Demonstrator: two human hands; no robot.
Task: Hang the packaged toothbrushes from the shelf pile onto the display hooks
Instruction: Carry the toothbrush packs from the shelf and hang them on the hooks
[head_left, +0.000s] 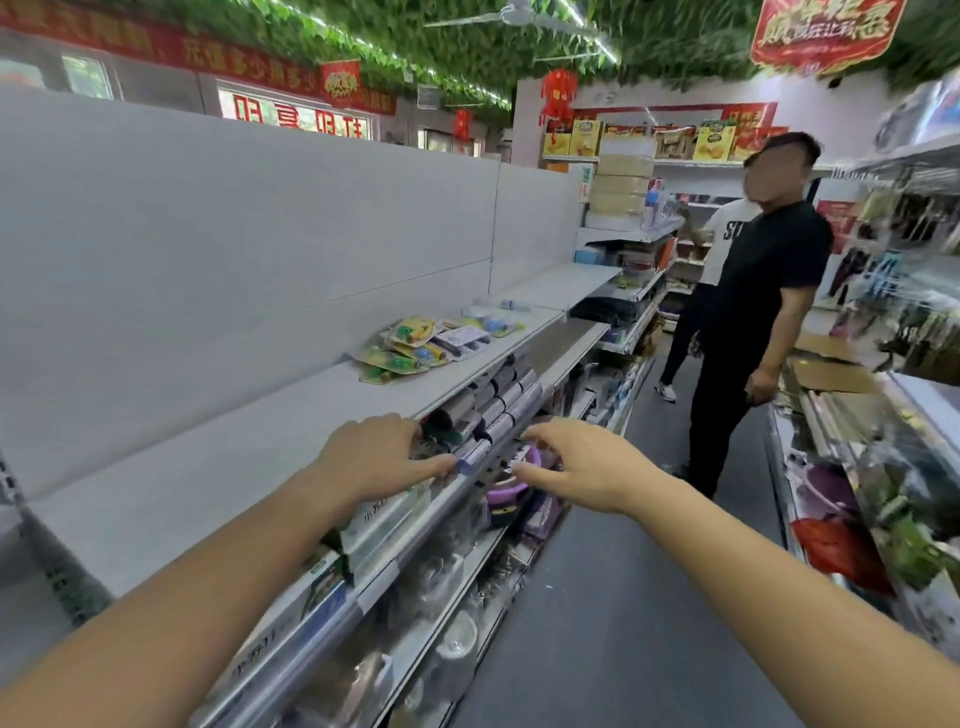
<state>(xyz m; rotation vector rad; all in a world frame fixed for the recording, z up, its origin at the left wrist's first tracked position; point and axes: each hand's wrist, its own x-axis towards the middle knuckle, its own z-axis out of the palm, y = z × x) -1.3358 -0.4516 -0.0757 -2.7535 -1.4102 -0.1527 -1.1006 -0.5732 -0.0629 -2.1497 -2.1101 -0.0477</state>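
Observation:
A pile of packaged toothbrushes (415, 345) in yellow-green and white blister cards lies on the grey top shelf (291, 415), beyond both hands. My left hand (371, 457) reaches out at the shelf's front edge, fingers relaxed, its tips near a lilac-labelled pack hanging below the edge. My right hand (576, 462) is stretched out over the aisle beside it, fingers loosely spread, holding nothing. Dark and silver packs (498, 400) hang in a row under the shelf edge. No display hooks can be made out clearly.
A person in a black T-shirt (758, 322) stands in the aisle to the right, with another person in white behind. Lower shelves on the left hold boxes, plastic ware and a purple basin (511, 488). Goods crowd the right-hand racks (883, 415).

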